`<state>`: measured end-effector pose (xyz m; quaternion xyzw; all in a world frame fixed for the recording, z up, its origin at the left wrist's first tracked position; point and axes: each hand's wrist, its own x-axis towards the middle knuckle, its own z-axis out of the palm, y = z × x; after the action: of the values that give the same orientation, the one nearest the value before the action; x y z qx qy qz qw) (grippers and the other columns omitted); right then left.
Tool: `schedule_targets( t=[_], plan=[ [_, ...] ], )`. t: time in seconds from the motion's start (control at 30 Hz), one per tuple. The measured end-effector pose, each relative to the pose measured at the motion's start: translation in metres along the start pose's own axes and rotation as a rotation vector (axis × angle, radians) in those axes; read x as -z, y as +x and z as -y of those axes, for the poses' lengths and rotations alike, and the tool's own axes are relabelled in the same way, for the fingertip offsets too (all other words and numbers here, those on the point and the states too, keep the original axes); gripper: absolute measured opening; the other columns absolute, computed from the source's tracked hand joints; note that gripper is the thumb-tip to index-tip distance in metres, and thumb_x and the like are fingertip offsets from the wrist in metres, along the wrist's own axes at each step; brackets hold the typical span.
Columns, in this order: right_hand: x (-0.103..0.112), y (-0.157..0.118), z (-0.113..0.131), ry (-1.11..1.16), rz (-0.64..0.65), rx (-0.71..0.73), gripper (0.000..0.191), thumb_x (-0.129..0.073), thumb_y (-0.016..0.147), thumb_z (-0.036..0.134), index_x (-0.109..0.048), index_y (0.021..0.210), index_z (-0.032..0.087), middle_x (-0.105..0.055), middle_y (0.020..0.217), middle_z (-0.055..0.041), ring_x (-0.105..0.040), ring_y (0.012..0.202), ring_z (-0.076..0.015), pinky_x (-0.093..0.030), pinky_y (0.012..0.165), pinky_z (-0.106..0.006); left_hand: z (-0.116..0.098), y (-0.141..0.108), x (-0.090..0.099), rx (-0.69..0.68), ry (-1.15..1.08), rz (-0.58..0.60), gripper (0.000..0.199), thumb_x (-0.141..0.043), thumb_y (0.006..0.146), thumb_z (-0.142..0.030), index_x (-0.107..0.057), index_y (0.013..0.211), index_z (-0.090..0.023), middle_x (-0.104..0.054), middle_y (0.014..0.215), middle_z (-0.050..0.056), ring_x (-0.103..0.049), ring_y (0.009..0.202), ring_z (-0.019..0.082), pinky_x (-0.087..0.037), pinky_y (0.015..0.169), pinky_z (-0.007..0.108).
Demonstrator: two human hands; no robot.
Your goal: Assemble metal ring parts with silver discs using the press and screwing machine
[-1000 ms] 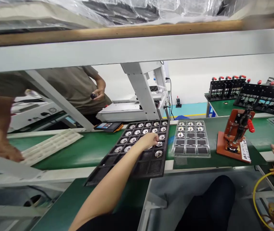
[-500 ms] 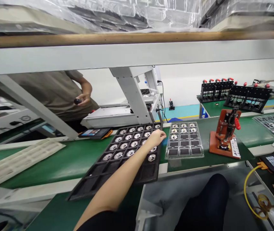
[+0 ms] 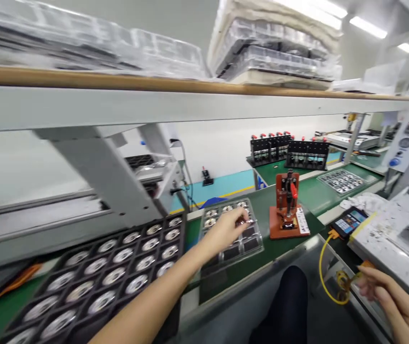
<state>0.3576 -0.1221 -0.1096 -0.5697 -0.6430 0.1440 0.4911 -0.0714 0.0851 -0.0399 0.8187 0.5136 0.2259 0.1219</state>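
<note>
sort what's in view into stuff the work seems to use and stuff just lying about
Seems in use:
- clear tray, under the left hand
- black tray with round metal parts
- perhaps the orange clamp fixture, untouched

Probably just lying about:
- keypad device
- yellow cable
- black clamp racks behind

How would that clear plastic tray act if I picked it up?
The clear plastic tray would probably feel light and bendy, because its walls look thin. Its round metallic parts might spill if tipped: their pockets look open.
</note>
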Motion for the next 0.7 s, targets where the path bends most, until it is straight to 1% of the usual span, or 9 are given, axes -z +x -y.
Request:
schedule_targets(
  t=[0.07,0.13,0.17,0.23,0.3,0.37,0.53,0.6,0.7],
  plan=[
    [-0.011,0.018,0.033,0.114,0.036,-0.056,0.027,-0.055,0.105,0.049,-0.072,0.125,0.042,-0.078,0.101,-0.0051,-0.079,0.087,-0.0291,-0.070,0.074,-0.043,-0.054,0.008,-0.013,-0.428,-0.152,-0.076,0.011,-0.055,0.098,-0.012,-0.061,0.099,-0.021,-0.072,0.104,0.005,-0.070,0.097,0.019,-0.053,0.086,0.030],
    [-0.022,0.036,0.055,0.243,0.107,-0.042,0.035,-0.064,0.102,0.050,-0.069,0.131,0.032,-0.075,0.105,-0.0083,-0.075,0.088,-0.0261,-0.067,0.076,-0.040,-0.104,0.016,-0.027,-0.815,-0.240,-0.149,0.017,-0.052,0.101,-0.007,-0.061,0.106,-0.020,-0.073,0.108,0.008,-0.071,0.103,0.018,-0.055,0.091,0.030],
    [-0.026,0.045,0.061,0.304,0.120,-0.043,0.045,-0.070,0.098,0.047,-0.065,0.139,0.029,-0.073,0.111,-0.0095,-0.073,0.089,-0.0243,-0.065,0.075,-0.037,-0.125,0.020,-0.034,-0.961,-0.252,-0.181,0.018,-0.052,0.103,-0.006,-0.060,0.110,-0.020,-0.073,0.109,0.010,-0.071,0.104,0.019,-0.056,0.092,0.031],
    [-0.027,0.057,0.067,0.391,0.136,-0.055,0.063,-0.079,0.092,0.043,-0.057,0.149,0.025,-0.070,0.115,-0.0097,-0.070,0.087,-0.0208,-0.061,0.073,-0.034,-0.158,0.028,-0.048,-1.145,-0.242,-0.232,0.017,-0.052,0.105,-0.007,-0.060,0.115,-0.018,-0.074,0.109,0.012,-0.071,0.104,0.021,-0.058,0.092,0.033],
    [-0.022,0.062,0.067,0.398,0.134,-0.077,0.062,-0.083,0.089,0.040,-0.060,0.145,0.024,-0.069,0.104,-0.0062,-0.067,0.080,-0.0179,-0.058,0.070,-0.032,-0.181,0.036,-0.060,-1.226,-0.237,-0.244,0.013,-0.051,0.108,-0.011,-0.060,0.115,-0.018,-0.074,0.107,0.013,-0.071,0.104,0.023,-0.058,0.090,0.036],
    [-0.011,0.060,0.067,0.352,0.095,-0.091,0.050,-0.083,0.088,0.040,-0.067,0.133,0.023,-0.065,0.090,-0.0023,-0.063,0.072,-0.0161,-0.055,0.066,-0.031,-0.197,0.043,-0.071,-1.268,-0.269,-0.224,0.013,-0.049,0.109,-0.013,-0.060,0.113,-0.018,-0.074,0.106,0.012,-0.071,0.103,0.023,-0.059,0.089,0.037],
    [0.022,0.044,0.056,0.221,-0.035,-0.165,0.037,-0.083,0.085,0.039,-0.071,0.116,0.022,-0.059,0.077,0.0015,-0.055,0.066,-0.0145,-0.047,0.060,-0.028,-0.231,0.057,-0.099,-1.341,-0.380,-0.166,0.013,-0.051,0.107,-0.011,-0.059,0.113,-0.019,-0.073,0.111,0.011,-0.071,0.102,0.022,-0.059,0.089,0.035],
    [0.040,0.036,0.046,0.156,-0.096,-0.215,0.037,-0.084,0.083,0.038,-0.070,0.113,0.021,-0.056,0.072,0.0030,-0.052,0.063,-0.0138,-0.043,0.058,-0.027,-0.248,0.069,-0.111,-1.300,-0.398,-0.105,0.020,-0.053,0.106,-0.012,-0.058,0.124,-0.019,-0.071,0.122,0.013,-0.070,0.113,0.023,-0.058,0.097,0.036],
    [0.074,0.022,0.033,-0.005,-0.280,-0.254,0.038,-0.083,0.080,0.039,-0.069,0.110,0.019,-0.055,0.070,0.0030,-0.051,0.061,-0.0142,-0.042,0.057,-0.028,-0.284,0.106,-0.129,-1.160,-0.459,0.043,0.034,-0.058,0.105,-0.022,-0.054,0.138,-0.019,-0.066,0.133,0.015,-0.065,0.126,0.027,-0.054,0.107,0.041]
  ],
)
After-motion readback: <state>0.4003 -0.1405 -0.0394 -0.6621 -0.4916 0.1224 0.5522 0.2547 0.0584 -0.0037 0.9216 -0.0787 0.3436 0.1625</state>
